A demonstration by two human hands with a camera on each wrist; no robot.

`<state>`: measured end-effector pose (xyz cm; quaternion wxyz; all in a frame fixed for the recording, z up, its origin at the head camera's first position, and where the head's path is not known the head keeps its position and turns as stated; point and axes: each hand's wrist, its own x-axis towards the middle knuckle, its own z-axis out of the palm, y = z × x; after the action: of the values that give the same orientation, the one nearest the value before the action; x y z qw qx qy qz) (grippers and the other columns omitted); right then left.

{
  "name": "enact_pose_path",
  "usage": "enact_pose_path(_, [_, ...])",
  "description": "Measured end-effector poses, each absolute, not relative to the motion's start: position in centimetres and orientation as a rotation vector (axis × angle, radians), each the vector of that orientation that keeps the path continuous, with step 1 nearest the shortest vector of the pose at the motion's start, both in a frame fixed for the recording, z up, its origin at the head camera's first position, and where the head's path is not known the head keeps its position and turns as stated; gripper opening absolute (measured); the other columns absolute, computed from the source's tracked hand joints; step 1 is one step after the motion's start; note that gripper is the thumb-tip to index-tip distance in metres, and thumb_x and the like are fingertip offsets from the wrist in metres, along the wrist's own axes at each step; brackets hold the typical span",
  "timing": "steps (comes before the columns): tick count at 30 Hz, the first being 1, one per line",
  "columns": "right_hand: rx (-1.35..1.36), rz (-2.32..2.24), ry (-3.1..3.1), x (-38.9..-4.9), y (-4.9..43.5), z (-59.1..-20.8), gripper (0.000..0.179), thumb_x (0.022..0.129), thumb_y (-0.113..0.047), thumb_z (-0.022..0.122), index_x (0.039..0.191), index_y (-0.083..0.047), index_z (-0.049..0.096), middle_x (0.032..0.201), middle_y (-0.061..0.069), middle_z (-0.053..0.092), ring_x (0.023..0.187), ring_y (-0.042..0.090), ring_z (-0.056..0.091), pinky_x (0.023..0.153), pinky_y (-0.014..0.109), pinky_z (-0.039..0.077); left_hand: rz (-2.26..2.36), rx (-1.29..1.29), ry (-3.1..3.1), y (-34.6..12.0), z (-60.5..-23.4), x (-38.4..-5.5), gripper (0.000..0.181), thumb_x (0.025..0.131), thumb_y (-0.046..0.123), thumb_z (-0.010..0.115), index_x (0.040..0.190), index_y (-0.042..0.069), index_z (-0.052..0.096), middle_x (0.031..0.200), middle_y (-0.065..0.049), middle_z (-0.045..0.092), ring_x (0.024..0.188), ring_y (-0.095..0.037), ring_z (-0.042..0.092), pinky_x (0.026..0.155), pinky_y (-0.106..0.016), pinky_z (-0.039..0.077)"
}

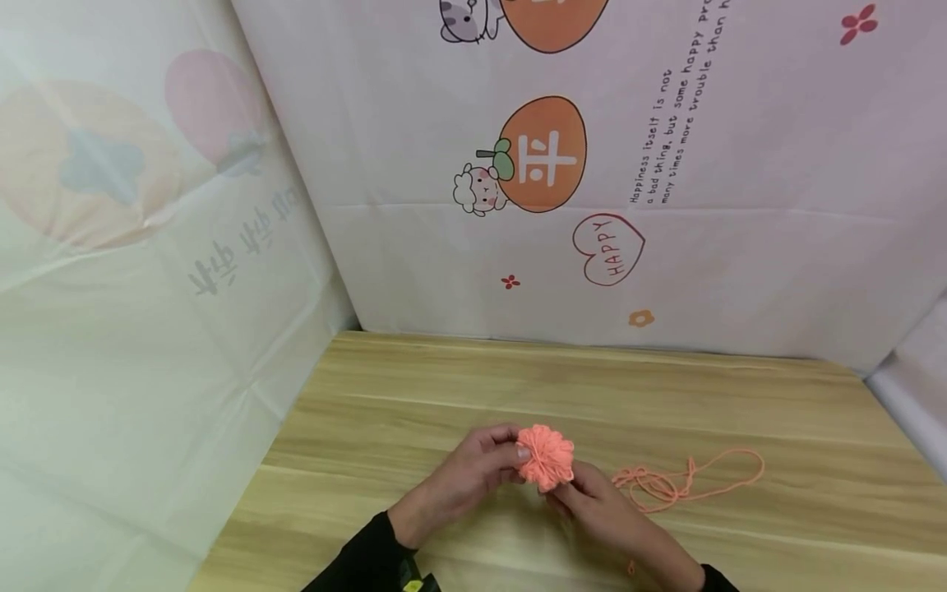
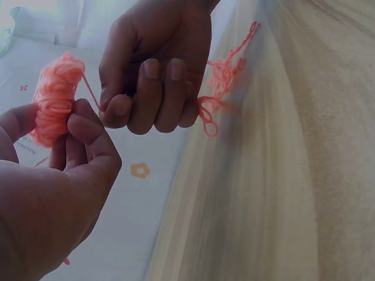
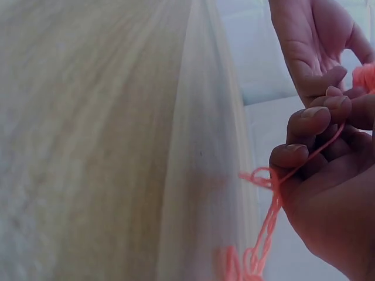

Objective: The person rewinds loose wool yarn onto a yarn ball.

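Note:
A flower-shaped bundle of coral yarn [image 1: 547,457] is held above the table by my left hand [image 1: 473,473], its thumb on the face and its fingers behind. In the left wrist view the yarn bundle [image 2: 55,105] appears edge-on between thumb and fingers. Just to its right, my right hand [image 1: 602,514] pinches a yarn strand that runs from the bundle, its fingers curled. The right wrist view shows that strand [image 3: 316,151] passing across the right palm and hanging down in loops.
Loose coral yarn [image 1: 666,487] lies tangled on the wooden table [image 1: 414,378] right of my hands. A printed white cloth [image 1: 414,263] hangs behind the table, and another white cloth [image 1: 148,395] stands along the left side.

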<state>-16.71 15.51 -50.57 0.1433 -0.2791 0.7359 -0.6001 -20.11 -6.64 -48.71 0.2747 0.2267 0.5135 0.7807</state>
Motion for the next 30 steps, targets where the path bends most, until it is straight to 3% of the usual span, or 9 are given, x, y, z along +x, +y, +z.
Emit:
enact_pose_path(4, [-0.774,-1.729,2.093,-17.0,15.7,-50.7,0.027,0.108,-0.023,0.039,0.109,-0.004,0.058,0.074,0.021,0.052,0.059,0.019,0.045,0.057,0.037,0.047,2.045,0.629,1.338,-6.5,-49.0,-19.8,0.022,0.098,0.013,0.057,0.115,0.0,0.06,0.103,-0.004,0.064,0.088,-0.011,0.061,0.076,-0.026,0.053])
enact_pose_path(7, [-0.758,-1.721,2.105,-17.2,16.0,-50.9,0.023,0.106,-0.019,0.043,0.118,-0.009,0.06,0.094,0.016,0.061,0.078,0.018,0.056,0.067,0.036,0.051,1.981,0.634,1.317,-6.6,-49.2,-19.7,0.019,0.097,0.012,0.057,0.112,0.002,0.059,0.101,-0.003,0.063,0.086,-0.011,0.061,0.073,-0.025,0.053])
enact_pose_path(11, [-0.796,-1.721,2.073,-17.5,16.4,-50.9,0.021,0.105,-0.016,0.045,0.116,-0.008,0.061,0.104,0.01,0.063,0.089,0.015,0.057,0.072,0.031,0.052,1.868,0.647,1.301,-6.8,-49.5,-19.7,0.021,0.097,0.012,0.056,0.114,0.001,0.057,0.099,-0.002,0.063,0.084,-0.009,0.061,0.071,-0.022,0.052])
enact_pose_path(14, [-0.819,-1.709,2.054,-17.6,16.5,-50.8,0.022,0.107,-0.019,0.042,0.104,-0.005,0.059,0.091,0.012,0.06,0.075,0.012,0.053,0.062,0.027,0.05,1.809,0.666,1.283,-7.0,-49.6,-19.6,0.025,0.097,0.011,0.055,0.117,-0.002,0.057,0.1,-0.003,0.065,0.086,-0.01,0.062,0.072,-0.022,0.052])
enact_pose_path(20, [-0.763,-1.661,2.113,-17.7,16.7,-50.6,0.028,0.107,-0.025,0.039,0.103,-0.006,0.059,0.082,0.007,0.056,0.066,0.008,0.048,0.056,0.025,0.047,1.773,0.689,1.267,-7.2,-49.7,-19.7,0.028,0.097,0.011,0.055,0.119,-0.007,0.054,0.099,-0.003,0.065,0.084,-0.009,0.062,0.071,-0.02,0.053])
enact_pose_path(30, [-0.729,-1.651,2.131,-18.0,17.0,-50.2,0.029,0.108,-0.027,0.038,0.103,-0.006,0.058,0.071,0.01,0.048,0.057,0.008,0.043,0.05,0.024,0.043,1.723,0.674,1.359,-7.7,-50.1,-19.9,0.019,0.095,0.014,0.056,0.11,0.002,0.056,0.089,0.002,0.062,0.077,-0.006,0.056,0.067,-0.02,0.048])
